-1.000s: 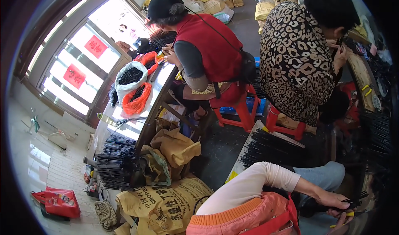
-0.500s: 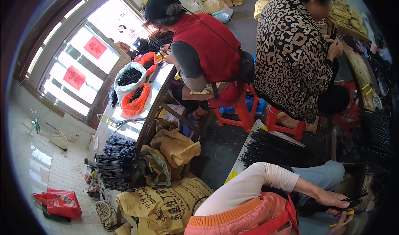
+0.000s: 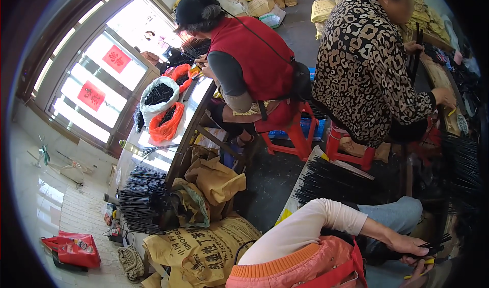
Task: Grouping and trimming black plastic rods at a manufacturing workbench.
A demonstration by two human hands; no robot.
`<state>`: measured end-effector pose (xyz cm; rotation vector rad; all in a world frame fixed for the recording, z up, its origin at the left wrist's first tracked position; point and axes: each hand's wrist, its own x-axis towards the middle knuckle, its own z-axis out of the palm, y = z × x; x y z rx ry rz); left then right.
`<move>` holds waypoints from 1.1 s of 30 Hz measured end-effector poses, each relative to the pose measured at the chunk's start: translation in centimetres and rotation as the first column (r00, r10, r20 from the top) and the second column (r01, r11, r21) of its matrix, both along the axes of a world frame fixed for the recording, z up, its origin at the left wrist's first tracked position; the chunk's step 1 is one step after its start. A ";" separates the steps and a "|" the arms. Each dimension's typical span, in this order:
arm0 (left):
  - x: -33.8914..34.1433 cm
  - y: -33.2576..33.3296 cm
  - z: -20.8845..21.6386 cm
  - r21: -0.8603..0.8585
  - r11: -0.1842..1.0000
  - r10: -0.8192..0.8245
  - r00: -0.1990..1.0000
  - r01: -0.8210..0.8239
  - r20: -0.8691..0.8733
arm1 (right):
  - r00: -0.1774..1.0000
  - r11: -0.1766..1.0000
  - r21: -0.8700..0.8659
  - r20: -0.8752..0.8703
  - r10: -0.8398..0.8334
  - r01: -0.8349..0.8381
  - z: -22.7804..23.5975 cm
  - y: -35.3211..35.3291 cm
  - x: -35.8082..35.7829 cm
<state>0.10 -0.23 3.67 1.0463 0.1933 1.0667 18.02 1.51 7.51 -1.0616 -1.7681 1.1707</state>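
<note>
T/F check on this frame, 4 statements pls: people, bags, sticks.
1. The person in the red vest sits at the long table. True.
2. The orange bag on that table is empty. False: dark pieces fill it, as they do the white bag beside it.
3. The hand of the white-sleeved person at the bottom edge rests on thin black sticks. True.
4. The person in the leopard-print top is standing. False: that person sits on a red stool.
</note>
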 end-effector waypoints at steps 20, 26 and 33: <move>-1.7 0.0 -0.2 0.031 0.999 0.018 1.000 -0.018 0.019 | 0.972 0.989 -0.071 -0.204 0.115 -0.132 -0.4 0.1 -1.8; -1.5 0.1 0.2 0.025 1.000 0.015 1.000 -0.015 0.017 | 0.993 0.996 0.033 -0.080 0.090 -0.088 0.0 0.2 -1.6; -0.9 0.0 0.1 0.043 0.999 0.011 0.999 -0.012 0.035 | 0.997 0.998 -0.002 -0.061 0.057 -0.057 0.1 0.1 -1.0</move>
